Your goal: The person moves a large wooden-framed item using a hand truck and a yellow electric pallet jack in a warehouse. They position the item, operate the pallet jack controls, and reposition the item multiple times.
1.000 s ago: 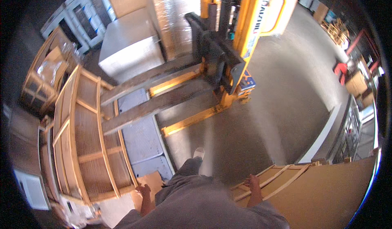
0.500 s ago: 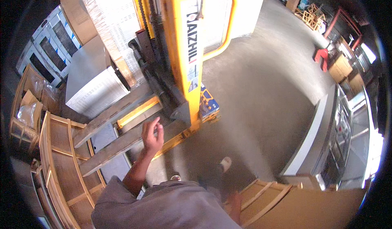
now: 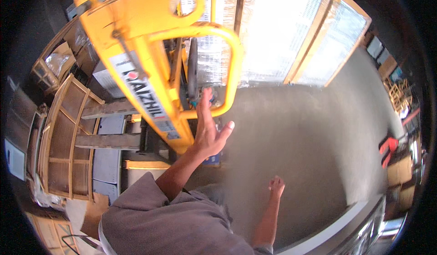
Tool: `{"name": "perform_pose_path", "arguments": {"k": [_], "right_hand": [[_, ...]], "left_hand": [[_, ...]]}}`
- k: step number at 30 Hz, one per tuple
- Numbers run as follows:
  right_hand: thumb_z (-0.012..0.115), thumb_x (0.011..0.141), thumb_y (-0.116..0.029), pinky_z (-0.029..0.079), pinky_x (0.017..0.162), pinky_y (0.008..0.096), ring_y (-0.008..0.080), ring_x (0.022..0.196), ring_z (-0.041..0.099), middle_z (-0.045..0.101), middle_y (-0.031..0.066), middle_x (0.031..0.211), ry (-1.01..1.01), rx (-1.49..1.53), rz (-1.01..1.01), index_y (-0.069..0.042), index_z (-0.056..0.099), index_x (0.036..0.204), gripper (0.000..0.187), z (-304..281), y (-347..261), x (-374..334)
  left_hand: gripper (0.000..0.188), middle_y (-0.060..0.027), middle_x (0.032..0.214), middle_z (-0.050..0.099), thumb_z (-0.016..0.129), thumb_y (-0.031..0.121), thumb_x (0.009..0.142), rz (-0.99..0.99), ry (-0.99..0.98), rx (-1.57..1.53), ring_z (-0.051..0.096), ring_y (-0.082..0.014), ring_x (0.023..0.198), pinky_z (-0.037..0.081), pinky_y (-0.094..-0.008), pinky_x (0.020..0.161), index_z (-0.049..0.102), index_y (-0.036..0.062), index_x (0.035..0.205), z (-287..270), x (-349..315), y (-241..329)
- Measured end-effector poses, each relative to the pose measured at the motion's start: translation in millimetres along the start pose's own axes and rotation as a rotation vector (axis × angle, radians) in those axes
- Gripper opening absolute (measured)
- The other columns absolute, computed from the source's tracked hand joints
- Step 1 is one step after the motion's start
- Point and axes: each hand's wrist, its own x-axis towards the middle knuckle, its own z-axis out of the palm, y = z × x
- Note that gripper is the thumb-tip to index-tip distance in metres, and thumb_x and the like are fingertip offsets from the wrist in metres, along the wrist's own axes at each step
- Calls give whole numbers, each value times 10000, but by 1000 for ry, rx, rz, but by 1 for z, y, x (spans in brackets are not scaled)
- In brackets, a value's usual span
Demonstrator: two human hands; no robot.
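Note:
My left hand (image 3: 210, 134) is raised with its fingers stretched out and its thumb apart, holding nothing. It overlaps the lower end of the curved yellow handle (image 3: 236, 68) on a manual pallet stacker (image 3: 141, 84); whether skin touches the bar I cannot tell. The stacker's tall yellow mast leans across the upper left, and its grey forks (image 3: 109, 141) reach left, low over the floor. My right hand (image 3: 276, 185) hangs lower right over the bare concrete, fingers curled in with nothing visible in them, away from any object.
Tall wrapped crates with wooden edges (image 3: 304, 41) stand behind the stacker. A wooden frame crate (image 3: 68, 141) lies at the left by grey panels (image 3: 108, 164). A metal-edged appliance (image 3: 337, 230) is at lower right. Farther right are a red stand (image 3: 388, 150) and cardboard boxes (image 3: 399, 171).
My view has turned and come nearer the stacker, bringing its handle close. My left hand has stretched out its fingers toward the handle. My right hand has come into clear view, curled.

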Motion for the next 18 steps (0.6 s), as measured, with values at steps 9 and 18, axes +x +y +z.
{"name": "perform_pose_path", "arguments": {"k": [9, 18], "right_hand": [[533, 1003, -325, 548, 761, 327, 203, 927, 683, 691, 162, 1009, -402, 467, -257, 34, 609, 1186, 410, 57, -314, 267], [507, 1019, -295, 533, 727, 300, 171, 799, 669, 675, 99, 885, -757, 400, -878, 19, 633, 1074, 343, 200, -575, 373]], "left_hand": [[880, -141, 1193, 441, 719, 240, 825, -326, 567, -9, 471, -204, 1021, 412, -381, 930, 159, -64, 1433, 136, 31, -66], [598, -83, 999, 514, 618, 131, 901, -58, 1192, 376, 491, -125, 828, 429, -245, 720, 297, -36, 1377, 170, 54, -99]]}}
